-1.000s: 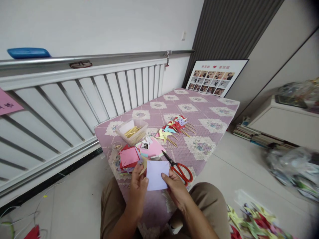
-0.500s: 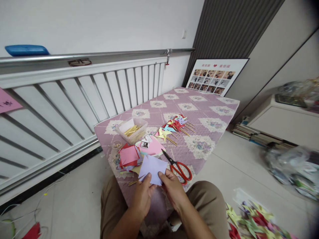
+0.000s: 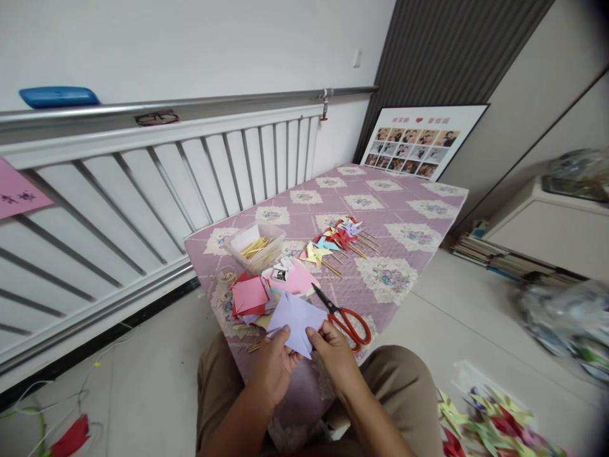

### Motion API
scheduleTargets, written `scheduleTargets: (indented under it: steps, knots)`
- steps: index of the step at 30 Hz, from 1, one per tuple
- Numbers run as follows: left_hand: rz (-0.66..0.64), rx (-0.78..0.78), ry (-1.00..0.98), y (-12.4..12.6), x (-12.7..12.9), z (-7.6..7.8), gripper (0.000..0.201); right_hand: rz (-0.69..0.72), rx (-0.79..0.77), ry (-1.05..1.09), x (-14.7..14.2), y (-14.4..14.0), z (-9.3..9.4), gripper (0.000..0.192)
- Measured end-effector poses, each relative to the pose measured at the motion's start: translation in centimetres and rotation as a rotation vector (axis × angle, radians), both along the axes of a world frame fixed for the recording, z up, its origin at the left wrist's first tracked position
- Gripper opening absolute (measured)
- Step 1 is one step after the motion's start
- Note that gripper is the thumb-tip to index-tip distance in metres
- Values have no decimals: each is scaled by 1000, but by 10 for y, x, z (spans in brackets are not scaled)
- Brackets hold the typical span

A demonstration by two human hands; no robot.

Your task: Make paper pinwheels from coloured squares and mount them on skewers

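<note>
We hold a lilac paper sheet (image 3: 295,320) over the near edge of the quilted table (image 3: 404,266), our left hand (image 3: 276,365) and right hand (image 3: 335,355) each pinching its lower edge between thumb and fingers. Red-handled scissors (image 3: 347,317) lie just to the right, a stack of coloured paper squares (image 3: 250,296) just beyond on the left.

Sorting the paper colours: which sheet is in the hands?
The lilac sheet, pinched by left hand and right hand; the pink sheets lie on the table.
</note>
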State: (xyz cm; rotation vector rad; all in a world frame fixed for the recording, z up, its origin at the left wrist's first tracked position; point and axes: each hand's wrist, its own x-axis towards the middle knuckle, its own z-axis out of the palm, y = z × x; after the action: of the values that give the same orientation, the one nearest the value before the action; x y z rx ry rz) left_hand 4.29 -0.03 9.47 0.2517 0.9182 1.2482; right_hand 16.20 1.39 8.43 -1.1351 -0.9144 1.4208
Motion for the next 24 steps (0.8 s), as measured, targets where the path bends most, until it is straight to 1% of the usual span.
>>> scheduleTargets:
  steps: [3,6,9,11,13,14,16,19,22,24]
  knots:
    - [-21,4,1,0,0,-1,27,4,23,-31,1,0,-2,19]
    - [-22,-24,0,0,0,0,22,20,35,-65,1,-1,-4,22]
    - [-6,-36,-15,1,-1,3,19,52,68,-135,8,2,-12,24]
    - [18,-35,-24,1,-3,5,18,40,140,-310,18,8,-21,26]
    - [46,-57,-25,2,-6,6,17,-38,240,-590,34,17,-32,30]
    - [58,-76,-23,2,-8,6,16,-71,260,-668,43,22,-38,30]
    - [79,-106,-30,3,-11,6,14,-116,287,-764,61,31,-50,29]
    - [118,-132,-70,4,-15,6,13,-121,322,-872,83,39,-68,31]
    - [147,-164,-112,5,-18,4,18,-103,338,-944,93,39,-84,28]
    - [162,-180,-133,5,-20,3,21,-100,339,-974,96,38,-91,27]
